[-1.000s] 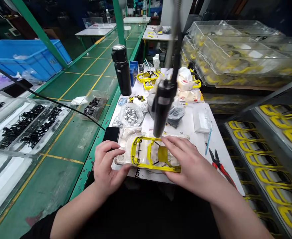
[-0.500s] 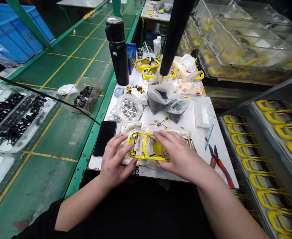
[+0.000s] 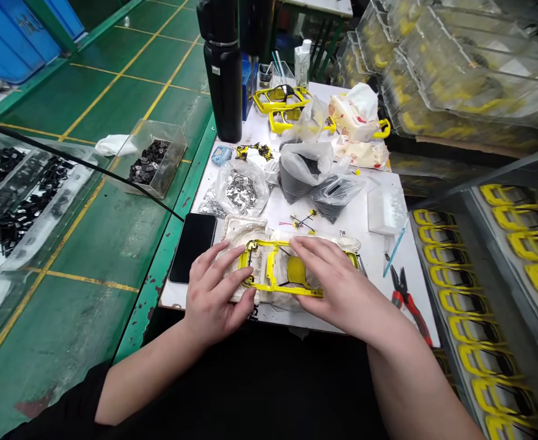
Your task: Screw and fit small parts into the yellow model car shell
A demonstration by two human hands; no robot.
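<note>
A yellow toy car body (image 3: pixel 278 269) lies upside down on a dirty white cloth pad (image 3: pixel 246 235) at the near edge of the white worktable (image 3: pixel 351 235). My left hand (image 3: pixel 216 293) grips its left end, thumb on the near edge, fingers curled over the frame. My right hand (image 3: pixel 333 281) covers its right half, fingers pressed onto the shell. Both hands hold the car body down on the pad.
A black phone (image 3: pixel 193 245) lies left of the pad. Red-handled pliers (image 3: pixel 406 299) lie to the right. Bags of small parts (image 3: pixel 241 190), a black flask (image 3: pixel 223 79) and more yellow bodies (image 3: pixel 282 98) stand behind. Trays of yellow shells (image 3: pixel 480 299) fill the right side.
The hanging black screwdriver has gone up out of view. The view has tilted down and closer. My hands stay on the car body, which has shifted slightly.
</note>
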